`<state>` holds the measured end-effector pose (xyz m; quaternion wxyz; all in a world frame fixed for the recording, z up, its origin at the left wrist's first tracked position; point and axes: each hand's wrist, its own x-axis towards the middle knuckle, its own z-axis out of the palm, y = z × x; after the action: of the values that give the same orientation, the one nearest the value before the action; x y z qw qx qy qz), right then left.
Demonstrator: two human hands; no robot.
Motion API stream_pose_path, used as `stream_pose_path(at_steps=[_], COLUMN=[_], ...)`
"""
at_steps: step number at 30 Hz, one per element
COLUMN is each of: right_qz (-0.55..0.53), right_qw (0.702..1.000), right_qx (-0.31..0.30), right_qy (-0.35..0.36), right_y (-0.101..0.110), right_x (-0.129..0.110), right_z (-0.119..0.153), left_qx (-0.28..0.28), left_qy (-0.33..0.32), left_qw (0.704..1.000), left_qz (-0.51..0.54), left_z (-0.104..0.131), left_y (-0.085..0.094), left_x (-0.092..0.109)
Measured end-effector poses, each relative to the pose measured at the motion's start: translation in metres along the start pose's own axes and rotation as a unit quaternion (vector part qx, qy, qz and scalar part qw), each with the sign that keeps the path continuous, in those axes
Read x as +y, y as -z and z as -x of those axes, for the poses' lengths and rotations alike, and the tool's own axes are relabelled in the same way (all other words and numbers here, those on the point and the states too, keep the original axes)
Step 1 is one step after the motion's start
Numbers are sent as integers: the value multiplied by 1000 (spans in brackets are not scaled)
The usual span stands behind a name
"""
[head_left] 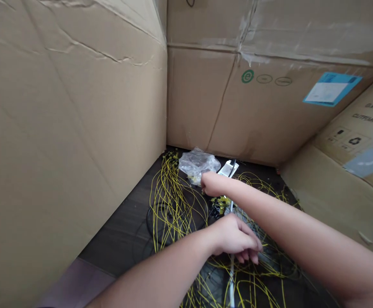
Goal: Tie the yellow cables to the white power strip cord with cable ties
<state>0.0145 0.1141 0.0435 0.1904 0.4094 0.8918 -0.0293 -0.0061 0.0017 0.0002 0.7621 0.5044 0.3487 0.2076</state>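
My left hand is over a tangle of thin yellow wires, its fingers curled together and a yellow wire showing at the fingertips. Farther forward, my right hand is closed in a fist beside a crumpled clear plastic bag; whatever its fingers hold is hidden. My forearms reach in from both sides, the right hand lying ahead and to the left of the left hand. Small yellow-and-black pieces lie between the hands. A pale rod or strip runs beneath my left hand.
Large cardboard boxes stand on the left, at the back and on the right, walling in the dark floor. A white packet lies near the back box. A black cable loop lies among the wires.
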Motion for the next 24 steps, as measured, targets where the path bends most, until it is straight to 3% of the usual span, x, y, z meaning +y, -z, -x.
stream_pose_path(at_steps=[12,18,21,24], right_qz=[-29,-82,-214,-399], right_qw=[998,987,948,868], right_qx=[48,137,233,294], right_qy=[-1,21,42,34], right_y=[-18,-3,5,0], right_x=[3,5,11,22], right_z=[-9,13,46,90], left_qx=[-12,-9,-8,-19], left_qy=[-10,3,1,-13], left_qw=[1000,1000,1000,999], left_qz=[-26,-25,-8,24], left_z=[0,0,1,2], left_y=[2,1,2,4], left_x=[-2,0,1,2])
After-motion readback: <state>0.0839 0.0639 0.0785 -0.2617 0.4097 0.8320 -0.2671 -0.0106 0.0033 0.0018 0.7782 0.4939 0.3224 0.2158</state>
